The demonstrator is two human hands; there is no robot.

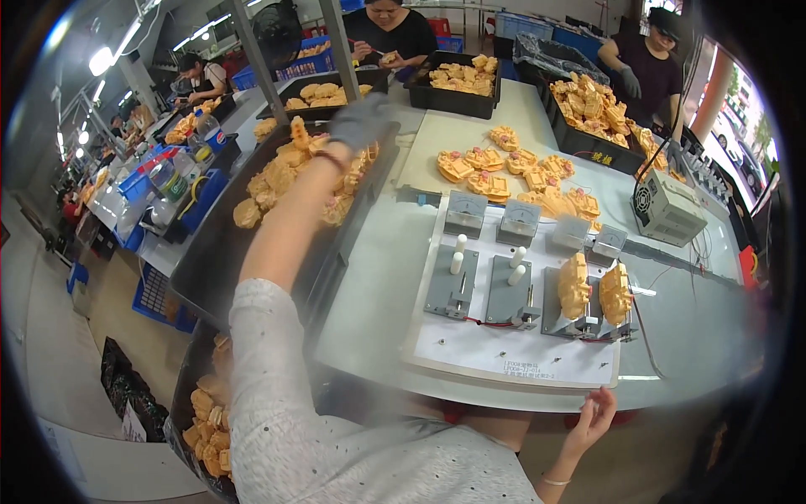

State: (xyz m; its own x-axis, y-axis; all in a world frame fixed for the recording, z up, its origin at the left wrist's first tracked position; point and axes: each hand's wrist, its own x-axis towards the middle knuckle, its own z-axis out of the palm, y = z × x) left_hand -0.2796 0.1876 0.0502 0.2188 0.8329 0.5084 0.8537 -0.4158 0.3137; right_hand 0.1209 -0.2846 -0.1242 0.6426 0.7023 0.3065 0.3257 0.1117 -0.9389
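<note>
My left hand, in a grey glove and smeared by motion, reaches over the far end of a long black tray. Orange plastic parts are heaped in that tray; whether the hand holds one cannot be made out. My bare right hand hangs by the table's front edge, fingers loosely bent and apart, with nothing seen in them. Beyond it lies a white test board with grey stands and small dial meters. Two orange parts sit upright on its right-hand stands; white pegs rise from the left ones.
Several orange parts with pink bits lie behind the meters. A beige power unit with wires stands at the right. Black bins of parts line the far side, where co-workers sit. Another bin of parts is low at my left.
</note>
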